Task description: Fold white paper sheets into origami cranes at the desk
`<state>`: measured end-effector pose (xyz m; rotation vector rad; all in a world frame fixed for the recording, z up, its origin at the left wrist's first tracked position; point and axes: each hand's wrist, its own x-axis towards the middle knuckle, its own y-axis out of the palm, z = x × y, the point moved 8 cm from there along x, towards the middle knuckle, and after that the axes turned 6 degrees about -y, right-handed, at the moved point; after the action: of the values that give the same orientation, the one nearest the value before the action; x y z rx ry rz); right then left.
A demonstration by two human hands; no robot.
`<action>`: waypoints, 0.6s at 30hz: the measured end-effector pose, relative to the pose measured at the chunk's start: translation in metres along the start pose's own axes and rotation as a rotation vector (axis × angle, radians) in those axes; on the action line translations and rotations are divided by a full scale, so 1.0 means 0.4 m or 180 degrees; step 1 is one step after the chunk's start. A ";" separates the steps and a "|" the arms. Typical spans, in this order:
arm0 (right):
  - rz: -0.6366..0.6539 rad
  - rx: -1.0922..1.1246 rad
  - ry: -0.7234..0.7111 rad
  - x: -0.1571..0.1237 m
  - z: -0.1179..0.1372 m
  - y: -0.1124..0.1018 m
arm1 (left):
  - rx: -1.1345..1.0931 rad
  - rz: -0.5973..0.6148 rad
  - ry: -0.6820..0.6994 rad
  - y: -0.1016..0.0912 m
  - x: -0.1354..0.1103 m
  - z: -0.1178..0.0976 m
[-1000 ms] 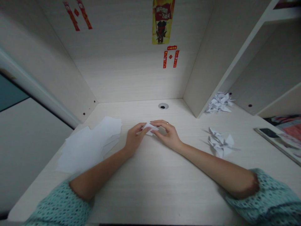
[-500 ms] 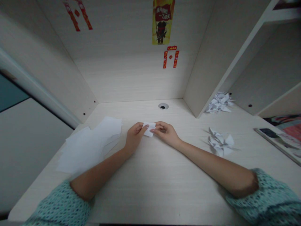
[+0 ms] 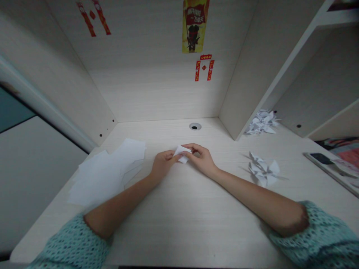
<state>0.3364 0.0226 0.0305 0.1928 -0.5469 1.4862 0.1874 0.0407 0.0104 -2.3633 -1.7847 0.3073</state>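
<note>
A small folded piece of white paper point(image 3: 181, 154) is held just above the pale wooden desk point(image 3: 185, 224), between both hands. My left hand point(image 3: 162, 166) pinches its left edge with fingers closed. My right hand point(image 3: 202, 158) grips the right side, fingers curled over the top of the paper. Both forearms reach in from the near edge, in teal knitted sleeves.
A loose stack of white paper sheets point(image 3: 108, 172) lies to the left. Folded paper shapes point(image 3: 263, 170) lie to the right, with more point(image 3: 261, 121) in the side shelf. A cable hole point(image 3: 195, 126) sits at the back. A dark phone point(image 3: 320, 158) rests at far right.
The paper has been turned and refolded between the fingers; my right hand's fingers have curled over its top, and my left hand has shifted slightly down and right.
</note>
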 end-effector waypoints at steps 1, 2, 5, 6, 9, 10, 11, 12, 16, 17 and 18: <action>0.0007 0.0061 0.0093 0.000 -0.010 0.003 | -0.0045 -0.0062 -0.0028 -0.005 0.002 -0.001; 0.0018 0.0136 0.0198 0.001 -0.021 0.006 | -0.0104 -0.0103 -0.0068 -0.009 0.005 0.000; 0.0020 0.0369 0.0471 0.001 -0.052 0.013 | -0.0296 -0.0014 -0.0166 -0.004 0.010 0.006; 0.0011 0.0425 0.0517 0.002 -0.058 0.014 | -0.0321 0.0056 -0.0183 0.001 0.012 0.009; 0.0027 0.0542 0.0550 0.003 -0.066 0.015 | -0.0241 0.0180 -0.0214 0.011 0.015 0.022; 0.0033 0.0555 0.0547 0.003 -0.068 0.015 | -0.0201 0.0197 -0.0220 0.012 0.016 0.026; 0.0036 0.0559 0.0546 0.003 -0.069 0.015 | -0.0168 0.0212 -0.0213 0.013 0.016 0.028; 0.0038 0.0560 0.0547 0.003 -0.070 0.015 | -0.0137 0.0228 -0.0200 0.013 0.017 0.030; 0.0037 0.0613 0.0597 0.002 -0.073 0.017 | 0.0013 0.0198 -0.0125 0.009 0.016 0.028; 0.0037 0.0629 0.0612 0.001 -0.072 0.018 | 0.0044 0.0168 -0.0121 0.007 0.016 0.028; 0.0028 0.0640 0.0625 0.001 -0.072 0.018 | 0.0074 0.0139 -0.0121 0.005 0.015 0.027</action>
<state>0.3359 0.0366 0.0043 0.1985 -0.2405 1.5486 0.1879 0.0461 -0.0009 -2.3986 -1.7379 0.3789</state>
